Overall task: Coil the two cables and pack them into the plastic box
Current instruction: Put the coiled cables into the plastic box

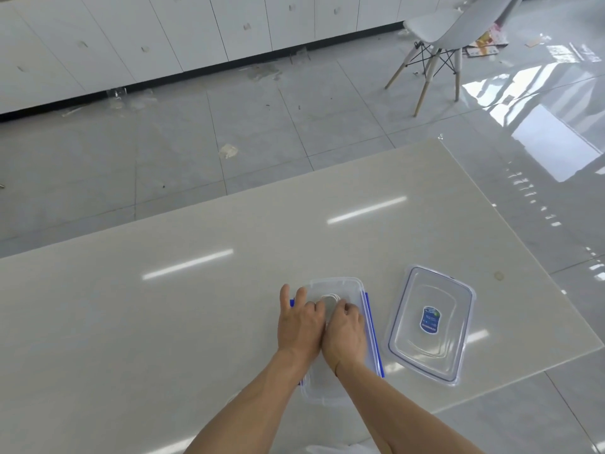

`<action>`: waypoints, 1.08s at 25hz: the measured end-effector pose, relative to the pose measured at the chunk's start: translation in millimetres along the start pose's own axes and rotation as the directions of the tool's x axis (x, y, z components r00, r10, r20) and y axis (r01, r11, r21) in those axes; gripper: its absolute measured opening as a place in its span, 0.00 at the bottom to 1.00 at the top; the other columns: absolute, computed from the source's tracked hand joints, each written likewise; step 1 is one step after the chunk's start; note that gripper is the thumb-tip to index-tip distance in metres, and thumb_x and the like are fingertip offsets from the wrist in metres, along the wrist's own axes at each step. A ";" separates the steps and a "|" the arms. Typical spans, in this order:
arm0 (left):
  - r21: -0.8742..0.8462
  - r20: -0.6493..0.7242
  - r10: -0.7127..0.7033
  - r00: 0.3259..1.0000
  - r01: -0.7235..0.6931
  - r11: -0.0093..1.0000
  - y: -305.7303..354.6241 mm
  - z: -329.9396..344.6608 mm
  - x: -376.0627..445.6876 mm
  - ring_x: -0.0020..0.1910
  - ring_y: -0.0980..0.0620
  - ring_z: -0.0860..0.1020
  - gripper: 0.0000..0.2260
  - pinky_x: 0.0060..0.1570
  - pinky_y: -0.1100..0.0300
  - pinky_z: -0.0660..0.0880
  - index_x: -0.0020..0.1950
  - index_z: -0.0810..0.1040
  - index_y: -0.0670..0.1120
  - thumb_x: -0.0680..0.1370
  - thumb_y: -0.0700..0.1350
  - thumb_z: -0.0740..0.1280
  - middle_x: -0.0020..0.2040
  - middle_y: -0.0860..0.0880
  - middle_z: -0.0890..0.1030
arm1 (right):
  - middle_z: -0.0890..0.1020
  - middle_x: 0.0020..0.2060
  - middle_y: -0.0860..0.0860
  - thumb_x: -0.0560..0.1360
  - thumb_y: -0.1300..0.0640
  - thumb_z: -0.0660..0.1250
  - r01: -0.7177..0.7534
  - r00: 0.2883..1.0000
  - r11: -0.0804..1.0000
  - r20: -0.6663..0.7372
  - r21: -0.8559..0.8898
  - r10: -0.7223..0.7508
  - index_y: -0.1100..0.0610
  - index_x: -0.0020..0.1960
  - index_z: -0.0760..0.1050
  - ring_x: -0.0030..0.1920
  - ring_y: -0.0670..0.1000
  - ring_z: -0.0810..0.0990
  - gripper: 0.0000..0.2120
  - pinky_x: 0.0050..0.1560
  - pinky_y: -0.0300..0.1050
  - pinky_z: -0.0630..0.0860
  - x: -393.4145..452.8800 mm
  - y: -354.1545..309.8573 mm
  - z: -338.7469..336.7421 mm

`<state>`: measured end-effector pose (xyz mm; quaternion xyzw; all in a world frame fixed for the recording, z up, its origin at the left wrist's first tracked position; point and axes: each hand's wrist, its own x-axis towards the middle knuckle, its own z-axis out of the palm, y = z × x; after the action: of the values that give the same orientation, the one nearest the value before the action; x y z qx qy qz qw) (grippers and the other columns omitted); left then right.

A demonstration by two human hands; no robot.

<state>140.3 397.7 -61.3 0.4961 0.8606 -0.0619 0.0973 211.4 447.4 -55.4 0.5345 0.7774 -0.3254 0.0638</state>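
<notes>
We see both hands down inside the clear rectangular plastic box with blue side clips (355,286), which sits on the glossy beige tabletop (196,322) right in front of us. The left hand (299,326) has its fingers spread and pressing down, not clenched; the right hand (345,329) is curled over the same spot, and we cannot tell whether it pinches anything. Between the fingertips a thin white coiled cable (329,298) shows at the far end of the box, so we judge at least one coil is already in. We cannot tell if both cables are there; the hands hide most of the inside. No loose cable lies elsewhere on the tabletop. The clear plastic lid with a blue label (430,324) lies apart, just right of the box. Left, as we judge: settle the coils, withdraw, maybe close.
</notes>
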 end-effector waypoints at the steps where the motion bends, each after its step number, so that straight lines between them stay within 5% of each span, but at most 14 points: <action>1: 0.006 0.006 -0.005 1.000 0.005 1.000 -0.1 1.2 -0.6 0.67 0.43 0.72 0.07 0.73 0.36 0.51 0.51 0.81 0.46 0.75 0.46 0.68 0.41 0.49 0.86 | 0.70 0.69 0.58 0.80 0.61 0.61 0.014 1.000 0.999 0.008 -0.037 -0.014 0.61 0.74 0.60 0.67 0.57 0.70 0.24 0.63 0.48 0.73 0.4 -0.2 -0.8; 6: 0.031 0.026 -0.008 1.000 0.007 0.999 -3.3 1.2 -4.6 0.72 0.43 0.68 0.12 0.74 0.37 0.46 0.59 0.79 0.45 0.78 0.47 0.65 0.55 0.46 0.84 | 0.68 0.73 0.57 0.81 0.60 0.61 0.078 0.996 0.996 0.052 -0.050 -0.075 0.61 0.76 0.57 0.69 0.56 0.69 0.27 0.66 0.48 0.72 -2.8 0.2 -6.7; 12: -0.065 -0.068 0.024 0.997 -0.029 0.997 -14.0 -11.1 -10.6 0.71 0.47 0.70 0.14 0.74 0.44 0.55 0.62 0.78 0.48 0.79 0.47 0.61 0.63 0.50 0.80 | 0.75 0.64 0.53 0.78 0.64 0.57 0.149 0.988 0.989 0.039 -0.007 -0.149 0.58 0.67 0.68 0.62 0.54 0.73 0.18 0.55 0.46 0.75 -9.8 0.0 -12.1; 15: -0.232 -0.195 0.049 0.980 -0.094 0.968 -26.9 -19.0 -23.0 0.67 0.50 0.73 0.13 0.68 0.53 0.66 0.60 0.81 0.50 0.79 0.47 0.60 0.61 0.53 0.82 | 0.77 0.61 0.51 0.76 0.65 0.56 0.232 0.973 0.972 0.001 -0.043 -0.232 0.56 0.63 0.73 0.58 0.54 0.75 0.17 0.47 0.45 0.75 -17.1 2.6 -16.5; 18: -0.439 -0.277 -0.071 0.958 -0.061 0.897 -46.8 -23.3 -47.1 0.60 0.52 0.77 0.10 0.61 0.57 0.71 0.57 0.83 0.49 0.79 0.46 0.64 0.57 0.54 0.83 | 0.79 0.63 0.49 0.78 0.64 0.58 0.340 0.939 0.937 -0.029 -0.079 -0.343 0.55 0.64 0.76 0.61 0.53 0.76 0.17 0.52 0.46 0.76 -31.5 4.2 -18.6; 21: -0.526 -0.222 -0.144 0.964 0.006 0.850 -76.0 -14.2 -82.8 0.58 0.53 0.78 0.10 0.60 0.59 0.72 0.59 0.82 0.50 0.80 0.46 0.65 0.58 0.54 0.83 | 0.80 0.61 0.46 0.78 0.61 0.61 0.449 0.890 0.891 -0.048 -0.068 -0.453 0.52 0.63 0.78 0.61 0.51 0.76 0.16 0.54 0.46 0.77 -55.1 1.8 -13.7; 27: -0.552 0.052 -0.225 0.973 0.216 0.806 -135.2 19.1 -154.3 0.60 0.55 0.77 0.11 0.59 0.62 0.71 0.61 0.81 0.53 0.79 0.50 0.66 0.60 0.57 0.82 | 0.85 0.49 0.48 0.75 0.63 0.69 0.676 0.729 0.732 -0.066 -0.086 -0.681 0.54 0.55 0.83 0.48 0.53 0.84 0.11 0.41 0.47 0.82 -102.8 -14.0 19.1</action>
<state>100.7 196.4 -43.2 0.3438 0.8939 0.1830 0.2218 237.7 352.3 -18.2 0.2263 0.9297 -0.2793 -0.0805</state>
